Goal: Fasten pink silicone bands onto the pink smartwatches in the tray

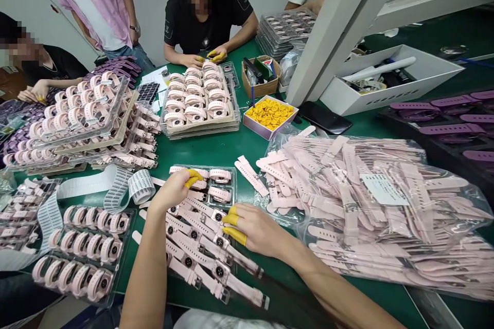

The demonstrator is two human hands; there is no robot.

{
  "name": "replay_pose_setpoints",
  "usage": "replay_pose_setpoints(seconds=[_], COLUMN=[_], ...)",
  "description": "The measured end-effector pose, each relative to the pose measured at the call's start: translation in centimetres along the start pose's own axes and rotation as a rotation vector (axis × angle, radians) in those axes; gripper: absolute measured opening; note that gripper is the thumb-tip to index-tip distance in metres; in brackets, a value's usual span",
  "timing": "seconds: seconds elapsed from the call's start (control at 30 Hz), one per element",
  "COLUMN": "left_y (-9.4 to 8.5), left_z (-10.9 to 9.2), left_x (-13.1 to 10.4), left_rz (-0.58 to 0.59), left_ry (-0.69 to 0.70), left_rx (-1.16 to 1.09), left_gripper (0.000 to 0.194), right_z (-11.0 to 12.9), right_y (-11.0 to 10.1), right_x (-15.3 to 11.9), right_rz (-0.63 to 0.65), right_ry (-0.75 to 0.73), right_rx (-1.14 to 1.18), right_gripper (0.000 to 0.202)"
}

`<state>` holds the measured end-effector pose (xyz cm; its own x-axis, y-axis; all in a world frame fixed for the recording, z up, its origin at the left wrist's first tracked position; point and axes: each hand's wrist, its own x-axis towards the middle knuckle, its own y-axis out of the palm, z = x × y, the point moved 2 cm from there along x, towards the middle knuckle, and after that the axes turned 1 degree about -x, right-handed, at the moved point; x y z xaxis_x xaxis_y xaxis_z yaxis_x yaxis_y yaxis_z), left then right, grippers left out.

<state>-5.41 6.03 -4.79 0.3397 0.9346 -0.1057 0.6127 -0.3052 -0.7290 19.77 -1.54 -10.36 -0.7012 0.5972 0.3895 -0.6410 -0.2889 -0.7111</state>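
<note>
My left hand (178, 189), with yellow finger cots, is closed over the back of a clear plastic tray (234, 177). Its fingertips meet near a pink strap, but what they pinch is hidden. My right hand (252, 227), also in yellow finger cots, has its fingertips closed at the edge of a smartwatch (218, 216) with a pink strap. That watch lies face down, its dark sensor showing. Several more smartwatches (188, 261) are laid out flat in slanting rows below my hands. At the tray's back, looped pink-strapped watches (219, 194) sit in compartments.
Left are trays of looped watches (83, 252), a label roll (141, 186) and stacked trays (92, 105). Right lie bags of pink straps (370, 190), a phone (324, 117) and a box of yellow finger cots (270, 113). A co-worker (208, 15) sits opposite; a post (328, 36) stands behind.
</note>
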Motion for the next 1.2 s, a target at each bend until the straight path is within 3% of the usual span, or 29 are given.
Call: replay_pose_setpoints(seconds=[0.23,0.47,0.77,0.9,1.0,1.1,1.2], left_y=[1.0,0.2,1.3,-0.1,-1.8,-2.8,-3.0], left_z=[0.2,0.2,-0.4,-0.5,0.9,2.7,3.6], left_x=[-1.9,-0.1,0.1,-1.6,-3.4,-4.7,-4.8], left_rz=[0.045,0.053,0.059,-0.012,-0.104,-0.019,0.069], left_ry=[-0.026,-0.047,-0.136,-0.128,-0.293,-0.467,-0.492], left_rx=[0.011,0.079,0.206,0.239,0.465,0.667,0.713], left_gripper=[0.023,0.018,0.018,0.026,0.033,0.03,0.026], right_z=[-0.2,-0.7,-0.9,-1.0,-0.7,0.1,1.3], right_y=[0.2,0.4,0.5,0.4,0.1,-0.5,-0.8], right_x=[0.0,-0.2,-0.4,-0.4,-0.2,0.0,0.8], right_rz=[0.02,0.017,0.016,-0.003,-0.09,-0.227,-0.31], right_ry=[0.01,0.016,0.035,0.029,0.01,-0.02,-0.041], right_rx=[0.001,0.042,0.05,0.05,0.036,-0.001,-0.056], right_gripper=[0.02,0.015,0.019,0.018,0.016,0.017,0.022])
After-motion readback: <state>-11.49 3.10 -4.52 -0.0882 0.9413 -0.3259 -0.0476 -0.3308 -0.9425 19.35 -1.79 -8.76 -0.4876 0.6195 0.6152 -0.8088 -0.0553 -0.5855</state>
